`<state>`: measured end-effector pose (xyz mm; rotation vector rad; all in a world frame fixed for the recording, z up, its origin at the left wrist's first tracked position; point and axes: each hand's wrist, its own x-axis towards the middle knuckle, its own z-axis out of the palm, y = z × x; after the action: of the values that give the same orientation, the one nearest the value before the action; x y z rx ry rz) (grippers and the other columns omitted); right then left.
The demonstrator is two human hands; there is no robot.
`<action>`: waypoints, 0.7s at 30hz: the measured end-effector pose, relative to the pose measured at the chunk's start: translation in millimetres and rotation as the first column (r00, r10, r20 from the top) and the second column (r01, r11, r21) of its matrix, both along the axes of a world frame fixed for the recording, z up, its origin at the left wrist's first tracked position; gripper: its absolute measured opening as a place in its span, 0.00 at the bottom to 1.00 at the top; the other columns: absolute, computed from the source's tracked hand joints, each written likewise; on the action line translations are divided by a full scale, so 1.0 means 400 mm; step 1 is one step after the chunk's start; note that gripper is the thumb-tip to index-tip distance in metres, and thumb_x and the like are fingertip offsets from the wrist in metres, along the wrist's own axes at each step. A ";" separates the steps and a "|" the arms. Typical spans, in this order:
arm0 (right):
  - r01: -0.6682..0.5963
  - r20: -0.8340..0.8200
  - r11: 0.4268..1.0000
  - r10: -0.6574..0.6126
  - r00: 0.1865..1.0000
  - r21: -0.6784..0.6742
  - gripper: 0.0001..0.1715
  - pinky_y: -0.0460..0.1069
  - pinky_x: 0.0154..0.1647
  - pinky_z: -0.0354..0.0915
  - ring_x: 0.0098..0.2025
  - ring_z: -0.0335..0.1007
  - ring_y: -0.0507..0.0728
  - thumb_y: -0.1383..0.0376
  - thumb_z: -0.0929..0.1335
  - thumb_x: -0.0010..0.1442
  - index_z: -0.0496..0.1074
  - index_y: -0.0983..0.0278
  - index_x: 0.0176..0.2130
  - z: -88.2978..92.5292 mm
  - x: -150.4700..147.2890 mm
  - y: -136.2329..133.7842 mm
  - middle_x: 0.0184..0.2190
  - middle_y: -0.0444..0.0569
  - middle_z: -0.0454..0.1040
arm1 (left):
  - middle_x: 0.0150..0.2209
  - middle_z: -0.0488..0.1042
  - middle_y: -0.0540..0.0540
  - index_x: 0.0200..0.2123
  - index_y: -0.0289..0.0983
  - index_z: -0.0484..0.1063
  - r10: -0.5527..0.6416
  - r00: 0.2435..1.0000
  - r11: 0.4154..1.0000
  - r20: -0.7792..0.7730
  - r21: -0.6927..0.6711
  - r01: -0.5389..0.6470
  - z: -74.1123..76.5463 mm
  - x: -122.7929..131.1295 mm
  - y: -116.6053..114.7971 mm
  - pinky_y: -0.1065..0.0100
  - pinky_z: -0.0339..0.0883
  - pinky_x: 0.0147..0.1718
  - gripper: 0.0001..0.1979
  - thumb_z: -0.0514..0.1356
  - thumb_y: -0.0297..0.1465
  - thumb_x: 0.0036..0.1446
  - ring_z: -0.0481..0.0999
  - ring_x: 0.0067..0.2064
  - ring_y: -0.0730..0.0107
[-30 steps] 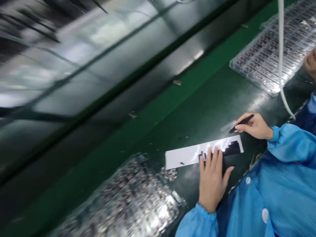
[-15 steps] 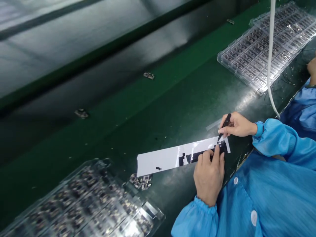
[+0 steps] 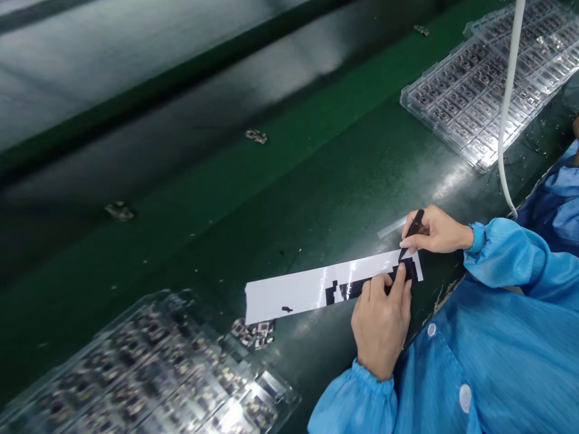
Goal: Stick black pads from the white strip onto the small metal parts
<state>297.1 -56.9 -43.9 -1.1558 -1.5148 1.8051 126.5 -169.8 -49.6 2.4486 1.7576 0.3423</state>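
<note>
Leftward, tray (image 3: 278,386) (near left hand (image 3: 382,325)) holds parts (image 3: 149,355).

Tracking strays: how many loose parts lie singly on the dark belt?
3: left part, middle part, upper-right part. Others may lie hidden outside the frame.

Strip (image 3: 294,292) on bench (image 3: 316,181) between near tray (image 3: 136,374), far tray (image 3: 474,84); tool (image 3: 412,229) on it.

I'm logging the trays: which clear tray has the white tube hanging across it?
The upper-right tray, beyond the right hand; the white tube crosses in front of it. The lower-left tray has no tube over it.
</note>
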 end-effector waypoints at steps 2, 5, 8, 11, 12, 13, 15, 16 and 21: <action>-0.014 0.001 1.000 0.014 1.000 -0.013 0.16 0.45 0.23 0.70 0.23 0.73 0.52 0.59 0.74 0.46 0.68 0.67 0.28 -0.001 0.001 0.001 0.20 0.43 0.71 | 0.31 0.68 0.45 0.48 0.38 0.73 0.003 1.000 1.000 0.006 -0.011 -0.003 0.001 -0.001 0.001 0.68 0.58 0.27 0.15 0.52 0.33 0.62 0.66 0.31 0.67; -0.015 -0.017 1.000 0.015 1.000 -0.024 0.16 0.46 0.24 0.71 0.23 0.74 0.52 0.59 0.74 0.46 0.68 0.67 0.28 0.000 0.002 0.002 0.20 0.42 0.72 | 0.31 0.68 0.45 0.48 0.38 0.73 0.002 1.000 1.000 0.013 -0.027 -0.001 0.003 -0.003 0.002 0.68 0.58 0.27 0.15 0.52 0.33 0.62 0.66 0.31 0.67; -0.010 -0.025 1.000 0.009 1.000 -0.018 0.15 0.46 0.24 0.71 0.23 0.73 0.52 0.59 0.74 0.46 0.69 0.67 0.27 0.002 0.001 0.002 0.20 0.42 0.71 | 0.31 0.68 0.45 0.49 0.38 0.73 0.004 1.000 0.999 0.020 -0.033 -0.003 0.004 -0.005 0.003 0.68 0.58 0.26 0.15 0.52 0.33 0.62 0.66 0.31 0.67; 0.004 -0.035 1.000 -0.005 0.999 -0.017 0.15 0.45 0.23 0.70 0.22 0.73 0.51 0.59 0.74 0.47 0.69 0.68 0.27 0.004 0.000 -0.002 0.19 0.42 0.71 | 0.31 0.68 0.45 0.49 0.38 0.73 0.010 1.000 0.999 0.029 -0.037 -0.009 0.000 -0.004 0.004 0.69 0.58 0.26 0.15 0.52 0.33 0.62 0.66 0.31 0.67; 0.014 -0.044 1.000 -0.015 0.999 -0.020 0.16 0.45 0.22 0.69 0.21 0.73 0.51 0.59 0.74 0.47 0.69 0.68 0.26 0.005 0.001 -0.003 0.18 0.42 0.71 | 0.31 0.68 0.45 0.49 0.38 0.73 0.012 0.999 0.999 0.031 -0.041 -0.011 -0.001 -0.003 0.003 0.69 0.59 0.27 0.15 0.52 0.33 0.62 0.66 0.31 0.67; 0.027 -0.055 0.999 -0.028 0.998 -0.025 0.16 0.44 0.22 0.69 0.21 0.72 0.51 0.59 0.74 0.47 0.68 0.68 0.26 0.006 0.002 -0.004 0.18 0.42 0.71 | 0.31 0.68 0.45 0.49 0.38 0.73 0.015 0.999 0.999 0.033 -0.049 -0.014 -0.002 -0.001 0.002 0.69 0.59 0.27 0.15 0.53 0.33 0.62 0.66 0.31 0.67; 0.054 -0.078 0.998 -0.057 0.995 -0.046 0.17 0.43 0.20 0.67 0.21 0.73 0.51 0.58 0.74 0.46 0.68 0.68 0.27 0.010 0.005 -0.001 0.18 0.43 0.72 | 0.31 0.69 0.44 0.50 0.37 0.73 0.032 0.999 0.997 0.042 -0.078 -0.029 0.004 0.003 -0.004 0.68 0.61 0.28 0.16 0.53 0.33 0.61 0.67 0.32 0.66; 0.068 -0.094 0.996 -0.073 0.993 -0.059 0.18 0.43 0.20 0.67 0.20 0.73 0.51 0.58 0.74 0.46 0.69 0.69 0.27 0.012 0.006 0.004 0.18 0.43 0.72 | 0.32 0.69 0.43 0.50 0.37 0.73 0.041 0.998 0.994 0.053 -0.107 -0.036 0.012 0.003 -0.006 0.67 0.62 0.29 0.16 0.53 0.32 0.61 0.67 0.32 0.65; 0.135 -0.190 0.987 -0.150 0.970 -0.089 0.20 0.43 0.19 0.66 0.18 0.72 0.52 0.57 0.75 0.45 0.70 0.70 0.27 0.032 -0.008 0.059 0.16 0.45 0.74 | 0.38 0.75 0.41 0.53 0.37 0.71 0.043 0.972 0.916 0.230 -0.397 0.054 0.083 -0.053 0.042 0.64 0.67 0.35 0.18 0.54 0.33 0.60 0.74 0.35 0.63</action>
<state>294.1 -33.2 -31.2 -1.0573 -1.2302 1.8322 105.1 -152.9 -16.3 2.0327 1.5413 0.2296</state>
